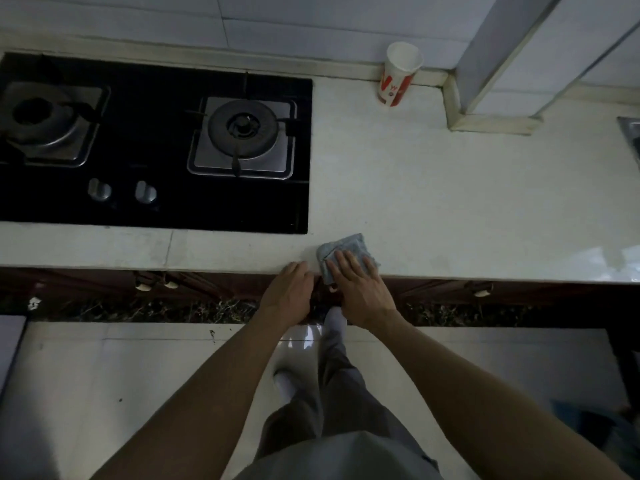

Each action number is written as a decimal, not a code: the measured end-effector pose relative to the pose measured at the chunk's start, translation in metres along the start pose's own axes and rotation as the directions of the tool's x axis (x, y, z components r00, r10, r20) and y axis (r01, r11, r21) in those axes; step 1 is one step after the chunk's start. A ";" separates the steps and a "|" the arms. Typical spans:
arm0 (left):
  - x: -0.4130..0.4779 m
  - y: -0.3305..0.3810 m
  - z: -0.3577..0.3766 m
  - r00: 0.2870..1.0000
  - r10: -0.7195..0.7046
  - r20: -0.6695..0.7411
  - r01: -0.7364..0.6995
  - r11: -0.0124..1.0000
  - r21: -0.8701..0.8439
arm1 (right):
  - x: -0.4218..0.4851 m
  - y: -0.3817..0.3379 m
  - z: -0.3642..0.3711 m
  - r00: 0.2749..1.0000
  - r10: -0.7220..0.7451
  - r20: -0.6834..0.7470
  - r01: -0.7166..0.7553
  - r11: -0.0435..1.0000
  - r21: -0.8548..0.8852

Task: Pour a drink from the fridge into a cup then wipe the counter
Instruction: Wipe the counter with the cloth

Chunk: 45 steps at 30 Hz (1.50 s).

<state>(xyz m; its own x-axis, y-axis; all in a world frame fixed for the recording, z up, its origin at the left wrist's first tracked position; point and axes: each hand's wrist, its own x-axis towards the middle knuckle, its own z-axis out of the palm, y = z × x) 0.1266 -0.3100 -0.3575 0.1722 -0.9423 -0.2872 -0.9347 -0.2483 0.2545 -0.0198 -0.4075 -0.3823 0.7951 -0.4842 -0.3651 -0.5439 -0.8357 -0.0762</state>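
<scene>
A folded blue-grey cloth [346, 244] lies at the front edge of the pale counter [450, 202]. My right hand [360, 289] presses flat on the cloth with straight fingers. Just left of it, my left hand [289, 294] sits at the counter's edge, its fingertips curled under the rim and holding nothing that I can see. A red-and-white paper cup [398, 76] stands upright at the back of the counter by the wall, far from both hands. Its contents are hidden.
A black two-burner gas hob [156, 209] with two knobs fills the counter's left part. A tiled pillar [502, 57] juts onto the counter at the back right. A sink corner [632, 133] shows at the right edge. Dark cabinet doors with handles run below the counter.
</scene>
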 end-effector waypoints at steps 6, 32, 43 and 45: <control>0.018 0.008 -0.010 0.997 0.038 0.074 -0.039 0.999 0.005 | -0.032 0.046 0.007 0.982 0.189 0.020 -0.190 0.981 0.041; 0.169 0.011 -0.030 0.994 0.098 0.049 -0.101 0.993 0.065 | 0.215 0.150 -0.084 0.994 0.102 -0.049 -0.094 0.985 0.142; 0.210 0.010 -0.040 0.995 0.066 0.075 -0.076 0.987 0.144 | 0.366 0.194 -0.143 0.997 0.060 -0.045 -0.054 0.991 0.125; 0.213 0.013 -0.040 0.986 0.077 0.146 -0.111 0.965 0.239 | 0.386 0.198 -0.152 0.998 0.059 0.006 -0.059 0.992 0.114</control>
<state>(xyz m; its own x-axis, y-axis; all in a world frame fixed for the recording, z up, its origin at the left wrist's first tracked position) 0.1638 -0.5231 -0.3783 0.0525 -0.9156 -0.3988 -0.9951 -0.0814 0.0561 0.2203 -0.7998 -0.3977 0.7601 -0.5313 -0.3742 -0.6171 -0.7706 -0.1595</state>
